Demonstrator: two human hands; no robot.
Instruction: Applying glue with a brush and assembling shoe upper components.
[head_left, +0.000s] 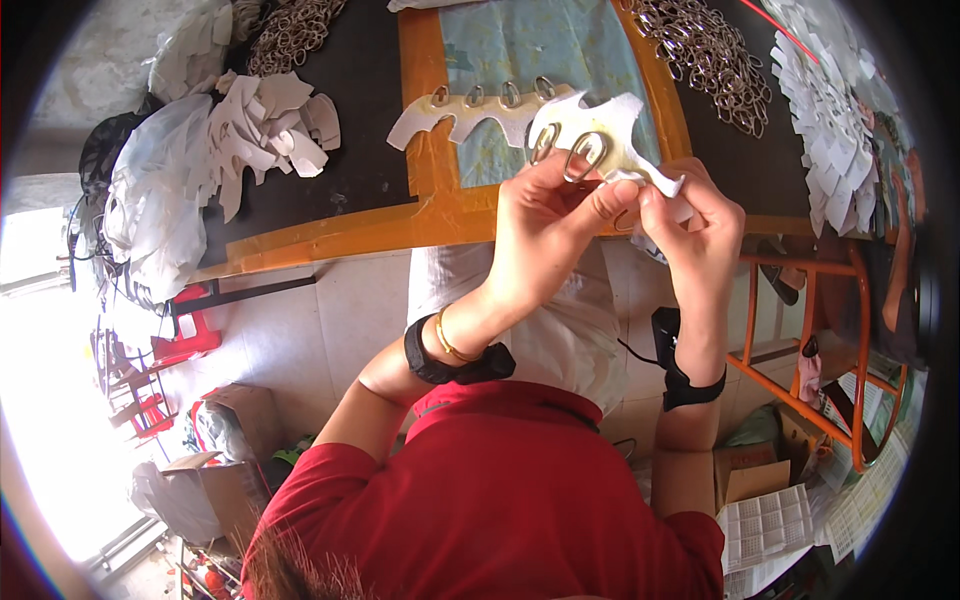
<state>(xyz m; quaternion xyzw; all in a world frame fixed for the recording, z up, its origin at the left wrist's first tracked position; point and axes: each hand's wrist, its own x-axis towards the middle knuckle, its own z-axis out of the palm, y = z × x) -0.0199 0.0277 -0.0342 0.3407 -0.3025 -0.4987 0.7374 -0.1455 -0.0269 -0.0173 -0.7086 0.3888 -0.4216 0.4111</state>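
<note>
Slanting up from two sets of fingertips, a white piece [612, 120] with a notched outline lies mostly beyond the grip, over the near part of the table [350, 195]. One metal ring [571, 165] sits against it beside the left fingers, with another just to its left; how they are fastened cannot be told. The left hand [548, 220] has its thumb and finger clamped on the piece's near edge. The right hand [700, 222] pinches the near right corner, thumb against bent fingers. The two thumbs are close together, nearly meeting.

Both forearms rise from the lower edge, elbows bent. The left one slants inward to the right, while the right one runs nearly straight up, its knuckles turned outward. A black band circles each wrist, and a thin yellow bracelet [446, 335] sits by the left one.

Just left of the held piece, a white strip [470, 122] lies on the table with rings along its far edge, partly over a blue sheet [525, 45] bordered by orange tape [430, 232]. Farther out are two heaps of rings, at left [292, 38] and right [712, 65], and a pile of white cutouts [275, 120].
</note>
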